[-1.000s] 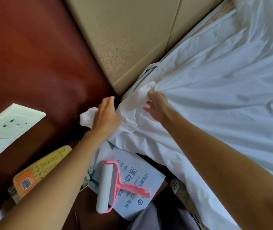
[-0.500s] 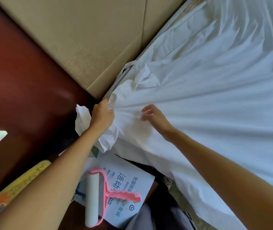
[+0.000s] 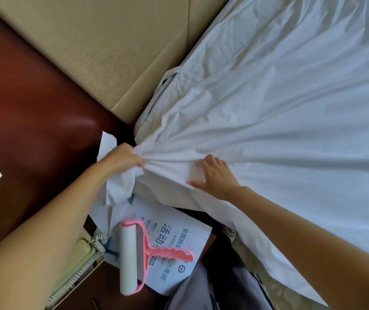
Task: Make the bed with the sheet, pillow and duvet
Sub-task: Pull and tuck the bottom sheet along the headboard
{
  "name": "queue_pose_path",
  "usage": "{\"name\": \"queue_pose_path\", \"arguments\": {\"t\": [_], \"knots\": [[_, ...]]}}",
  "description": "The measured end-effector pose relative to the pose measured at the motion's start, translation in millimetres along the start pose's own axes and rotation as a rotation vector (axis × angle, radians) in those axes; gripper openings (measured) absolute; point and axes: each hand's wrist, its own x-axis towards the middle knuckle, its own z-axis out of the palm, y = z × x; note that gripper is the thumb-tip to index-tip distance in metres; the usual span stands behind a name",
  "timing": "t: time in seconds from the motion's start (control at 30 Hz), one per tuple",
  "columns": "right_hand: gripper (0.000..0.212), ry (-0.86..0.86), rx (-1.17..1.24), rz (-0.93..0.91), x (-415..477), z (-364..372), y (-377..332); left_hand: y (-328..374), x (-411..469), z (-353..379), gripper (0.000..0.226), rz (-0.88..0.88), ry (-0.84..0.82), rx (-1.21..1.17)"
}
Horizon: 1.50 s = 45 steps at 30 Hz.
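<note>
Left hand [image 3: 121,161], head view: clenched round a bunched corner of the sheet [image 3: 268,108], at the corner of the mattress [image 3: 151,110], near the padded headboard [image 3: 112,52]. Right hand [image 3: 216,179] flat, fingers spread, pressing the sheet down just beside that fist, on the mattress side. Sheet fanned up and right from both hands, folds converging on the left fist. Loose end hanging below it; probably a downward tuck next, left hand nearer.
</note>
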Motion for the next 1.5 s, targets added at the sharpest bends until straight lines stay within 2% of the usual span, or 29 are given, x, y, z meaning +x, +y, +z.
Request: {"name": "queue_pose_path", "arguments": {"t": [0.07, 0.13, 0.2, 0.27, 0.3, 0.33, 0.4, 0.43, 0.47, 0.5, 0.57, 0.63, 0.7, 0.77, 0.87, 0.93, 1.07, 1.17, 1.3, 1.5], "knots": [[0.083, -0.026, 0.007, -0.066, -2.3, -3.2, -7.8, 3.5, -2.0, -1.5, 0.009, -0.026, 0.153, -0.284], [0.085, -0.015, -0.013, -0.079, -2.6, -5.8, -12.7, 7.9, -4.7, 0.9, 0.005, -0.034, 0.236, -0.524], [0.061, 0.079, -0.073, -0.054, 1.5, -7.6, -14.7, 11.1, -4.4, 5.8, 0.018, -0.04, 0.318, -0.706], [0.037, 0.14, -0.043, -0.002, 9.5, -12.5, -17.2, 11.4, -4.4, 10.1, 0.017, 0.024, 0.392, -0.771], [0.033, 0.13, -0.007, 0.01, 14.0, -15.6, -18.9, 10.6, -5.1, 11.6, 0.009, 0.097, 0.395, -0.749], [0.032, 0.101, 0.02, 0.006, 18.6, -18.7, -20.4, 7.8, -4.8, 11.6, 0.015, 0.167, 0.366, -0.688], [0.032, 0.039, 0.064, -0.018, 25.7, -26.6, -24.8, -0.3, -6.6, 4.2, 0.068, 0.22, 0.232, -0.449], [0.032, 0.012, 0.084, -0.045, 28.1, -30.8, -28.7, -5.7, -6.1, -1.8, 0.087, 0.224, 0.159, -0.269], [0.032, -0.011, 0.095, -0.09, 30.6, -34.6, -34.9, -12.6, -4.2, -9.6, 0.093, 0.215, 0.1, -0.07], [0.031, -0.036, 0.099, -0.145, 33.1, -37.9, -43.0, -18.8, -2.3, -18.1, 0.088, 0.204, 0.081, 0.099], [0.03, -0.09, 0.098, -0.241, 38.7, -39.4, -62.8, -32.1, 1.2, -35.6, 0.075, 0.143, 0.124, 0.273], [0.029, -0.135, 0.096, -0.278, 45.9, -33.3, -80.8, -44.2, 4.8, -45.0, 0.062, 0.081, 0.221, 0.31], [0.03, -0.124, 0.117, -0.241, 52.2, -22.2, -90.6, -50.0, 6.7, -41.3, 0.044, 0.055, 0.328, 0.361], [0.029, -0.083, 0.173, -0.177, 56.7, -13.0, -92.2, -52.6, 11.7, -32.3, 0.036, 0.041, 0.4, 0.401], [0.028, -0.065, 0.292, -0.122, 63.9, -7.4, -90.7, -49.8, 15.6, -26.3, 0.025, -0.002, 0.474, 0.382], [0.025, -0.056, 0.38, -0.086, 69.4, -9.5, -89.9, -45.6, 14.7, -27.5, 0.026, -0.055, 0.514, 0.364], [0.026, -0.011, 0.397, -0.006, 77.0, -19.8, -89.9, -37.0, 14.9, -32.8, 0.038, -0.13, 0.42, 0.389], [0.03, 0.023, 0.427, 0.069, 77.9, -31.0, -84.9, -14.9, 20.8, -39.3, 0.04, -0.018, 0.351, 0.282], [0.032, 0.113, 0.504, 0.202, 84.6, -48.0, -62.0, 25.5, 39.6, -37.6, 0.054, 0.115, 0.308, -0.094], [0.034, 0.189, 0.525, 0.252, 101.0, -64.8, -24.6, 55.9, 79.7, -15.4, 0.059, 0.161, 0.371, -0.219]]}}
